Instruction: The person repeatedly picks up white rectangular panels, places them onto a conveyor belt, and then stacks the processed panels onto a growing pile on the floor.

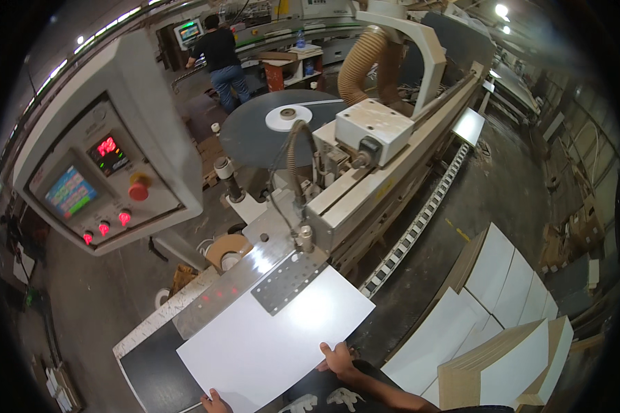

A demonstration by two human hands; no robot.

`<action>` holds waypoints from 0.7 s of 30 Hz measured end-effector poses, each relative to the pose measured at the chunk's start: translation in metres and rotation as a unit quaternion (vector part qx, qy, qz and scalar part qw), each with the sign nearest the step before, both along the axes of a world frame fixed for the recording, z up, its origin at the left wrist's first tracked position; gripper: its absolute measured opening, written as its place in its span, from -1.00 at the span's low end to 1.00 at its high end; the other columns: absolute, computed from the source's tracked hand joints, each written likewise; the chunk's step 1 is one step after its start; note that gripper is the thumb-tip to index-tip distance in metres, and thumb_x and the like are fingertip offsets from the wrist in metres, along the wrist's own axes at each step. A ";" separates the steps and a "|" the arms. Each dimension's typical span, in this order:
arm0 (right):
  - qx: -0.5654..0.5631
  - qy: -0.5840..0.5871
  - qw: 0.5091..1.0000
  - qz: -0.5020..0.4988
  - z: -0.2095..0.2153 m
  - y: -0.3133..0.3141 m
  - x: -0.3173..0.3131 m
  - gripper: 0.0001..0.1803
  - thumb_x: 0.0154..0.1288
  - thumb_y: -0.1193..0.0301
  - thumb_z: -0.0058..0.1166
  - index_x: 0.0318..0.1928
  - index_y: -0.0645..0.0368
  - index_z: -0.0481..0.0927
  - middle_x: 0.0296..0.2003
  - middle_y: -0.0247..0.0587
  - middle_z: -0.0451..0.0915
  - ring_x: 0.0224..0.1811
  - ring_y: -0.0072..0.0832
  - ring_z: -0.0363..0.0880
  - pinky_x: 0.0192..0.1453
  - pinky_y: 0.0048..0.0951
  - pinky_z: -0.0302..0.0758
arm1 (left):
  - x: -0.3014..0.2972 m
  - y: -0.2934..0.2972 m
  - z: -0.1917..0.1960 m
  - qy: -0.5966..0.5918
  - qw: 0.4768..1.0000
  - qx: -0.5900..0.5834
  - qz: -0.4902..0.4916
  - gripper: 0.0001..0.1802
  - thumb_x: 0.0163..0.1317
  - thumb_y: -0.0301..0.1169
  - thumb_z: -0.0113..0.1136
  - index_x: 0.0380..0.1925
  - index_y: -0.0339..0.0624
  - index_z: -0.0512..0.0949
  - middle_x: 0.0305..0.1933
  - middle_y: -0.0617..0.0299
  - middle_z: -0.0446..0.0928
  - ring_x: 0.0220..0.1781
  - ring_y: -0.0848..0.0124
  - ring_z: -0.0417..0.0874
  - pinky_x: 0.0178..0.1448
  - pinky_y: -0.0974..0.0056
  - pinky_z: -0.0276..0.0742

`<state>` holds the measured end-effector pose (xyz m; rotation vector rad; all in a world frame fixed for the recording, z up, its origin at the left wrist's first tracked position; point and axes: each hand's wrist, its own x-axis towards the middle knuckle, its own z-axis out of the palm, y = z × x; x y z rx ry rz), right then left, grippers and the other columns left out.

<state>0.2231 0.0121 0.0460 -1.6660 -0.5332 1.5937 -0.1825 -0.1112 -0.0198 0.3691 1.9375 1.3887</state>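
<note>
My right fingers (326, 350) pinch the white board (269, 347) at its near right edge, thumb on top; my left fingers (214, 395) look closed on its left edge. The board lies over the table (160, 375), its far side meeting a holed metal plate (282, 292). I judge I'm lining it up; the next move calls for both hands keeping it level.

The picture's lower edge crops the white panel (269, 347).
</note>
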 end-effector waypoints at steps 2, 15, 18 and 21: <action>0.005 -0.009 1.000 0.000 -0.010 0.009 0.012 -0.42 0.46 0.27 0.03 0.02 0.69 0.22 -0.44 0.13 0.61 -0.57 -0.23 0.68 -0.56 -0.36 0.60 | 0.008 0.010 -0.005 0.011 1.000 -0.008 -0.001 -0.54 0.46 -0.30 0.09 0.16 -0.36 0.20 0.09 -0.01 0.41 0.10 0.25 0.45 0.23 0.15 0.39; 0.058 0.004 0.997 -0.041 -0.030 0.070 0.117 -0.52 0.46 0.29 0.04 0.02 0.57 0.28 -0.37 0.10 0.59 -0.61 -0.17 0.66 -0.64 -0.25 0.64 | 0.149 0.084 0.006 0.041 0.999 -0.026 0.007 -0.57 0.44 -0.29 0.11 0.08 -0.37 0.24 0.03 -0.09 0.46 0.00 0.25 0.52 0.11 0.14 0.47; 0.102 -0.051 0.982 -0.149 -0.029 0.056 0.121 -0.64 0.51 0.24 -0.03 -0.10 0.40 0.44 -0.45 -0.01 0.59 -0.53 -0.19 0.68 -0.51 -0.22 0.70 | 0.181 0.104 0.032 0.028 0.998 -0.054 -0.034 -0.54 0.41 -0.26 0.15 0.07 -0.34 0.24 -0.02 -0.07 0.46 -0.03 0.26 0.51 0.11 0.16 0.47; 0.058 0.075 0.993 -0.077 0.034 0.006 0.084 -0.53 0.51 0.08 -0.05 0.03 0.31 0.36 -0.11 0.16 0.54 -0.13 -0.06 0.67 -0.20 -0.06 0.72 | 0.173 0.106 0.008 -0.045 0.995 -0.003 -0.086 -0.54 0.39 -0.24 0.19 0.07 -0.28 0.24 -0.05 0.01 0.42 -0.02 0.31 0.48 0.13 0.21 0.43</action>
